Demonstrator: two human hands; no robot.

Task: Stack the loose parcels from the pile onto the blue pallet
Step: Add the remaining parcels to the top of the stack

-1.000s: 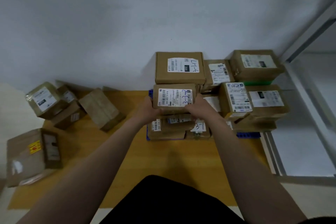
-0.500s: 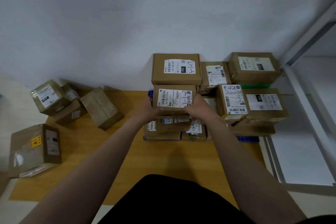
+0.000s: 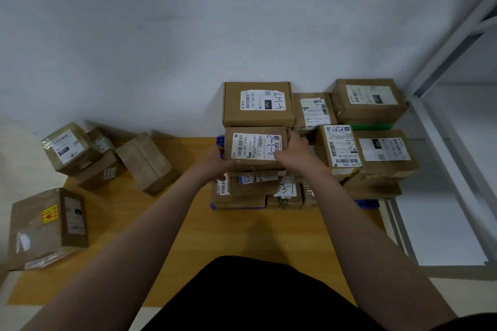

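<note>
A brown parcel [image 3: 255,146] with a white label marked in blue pen sits on top of the stack on the blue pallet [image 3: 367,204]. My left hand [image 3: 215,162] grips its left near corner and my right hand [image 3: 293,150] grips its right side. Behind it lies a larger parcel [image 3: 257,103], and several more parcels [image 3: 382,150] are stacked to the right. Only slivers of the pallet show at the corners. The loose pile lies at the left: a taped parcel [image 3: 66,146], a plain box [image 3: 146,162] and a big parcel [image 3: 48,226] with a yellow sticker.
A wooden board [image 3: 228,236] covers the floor under pallet and pile. A pale wall stands close behind. A white metal frame [image 3: 441,158] runs along the right side. A green crate edge [image 3: 372,127] shows between the right-hand parcels.
Both hands have stayed on the labelled parcel while it settled slightly lower and straighter on the stack. My view has shifted a little; the loose pile has not moved.
</note>
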